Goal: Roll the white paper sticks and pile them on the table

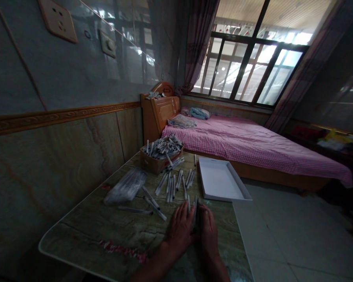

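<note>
Clasping upright pens between left hand and right hand, lower centre of frame, probably to steady the bundle; white tray just beyond, likely for easy reach.

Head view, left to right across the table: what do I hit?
Plastic bag → cardboard box → white tray. Left out, since they overlap these sideways: loose pens, left hand, right hand.

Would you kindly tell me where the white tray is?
In the head view, the white tray lies right of centre at the right edge of the table, beyond the right hand, beside the loose pens.
</note>
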A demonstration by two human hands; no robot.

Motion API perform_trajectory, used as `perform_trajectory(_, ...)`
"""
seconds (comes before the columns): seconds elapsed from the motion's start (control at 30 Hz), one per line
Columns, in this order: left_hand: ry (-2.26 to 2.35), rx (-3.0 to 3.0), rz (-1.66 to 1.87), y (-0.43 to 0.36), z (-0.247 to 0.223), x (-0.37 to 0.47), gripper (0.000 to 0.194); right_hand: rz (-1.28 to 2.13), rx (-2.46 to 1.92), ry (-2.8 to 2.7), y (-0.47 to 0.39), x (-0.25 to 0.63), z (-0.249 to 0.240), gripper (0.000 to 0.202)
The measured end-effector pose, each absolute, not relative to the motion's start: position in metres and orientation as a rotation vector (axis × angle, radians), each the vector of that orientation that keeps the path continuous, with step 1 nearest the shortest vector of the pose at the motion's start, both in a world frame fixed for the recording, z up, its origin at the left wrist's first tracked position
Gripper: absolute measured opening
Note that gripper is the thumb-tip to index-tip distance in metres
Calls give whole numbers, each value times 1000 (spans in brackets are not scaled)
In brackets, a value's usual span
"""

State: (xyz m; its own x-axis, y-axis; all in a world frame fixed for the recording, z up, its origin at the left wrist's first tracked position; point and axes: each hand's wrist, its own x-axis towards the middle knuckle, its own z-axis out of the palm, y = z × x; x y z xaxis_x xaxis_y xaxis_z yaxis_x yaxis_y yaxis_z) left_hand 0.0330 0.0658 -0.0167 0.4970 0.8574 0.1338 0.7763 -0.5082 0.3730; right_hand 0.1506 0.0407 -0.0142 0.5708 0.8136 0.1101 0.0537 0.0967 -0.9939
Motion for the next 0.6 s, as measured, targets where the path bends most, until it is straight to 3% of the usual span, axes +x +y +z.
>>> perform_trajectory(0.2,1253,2406,464,74,-25,24,88,631,-1364,-753,41,159,-27,56)
perform_trajectory(0.37,1396,2067,769,101,-2,13,36,586,-1433,-640,42,170,-35,56)
perform_trajectory(0.5,1631,1992,677,134,17,25,22,594,-1469,-655,43,168,-41,51)
perform_trajectory(0.6,1669,2028,583,152,24,45,23,613,-1468,-678,43,168,-47,49)
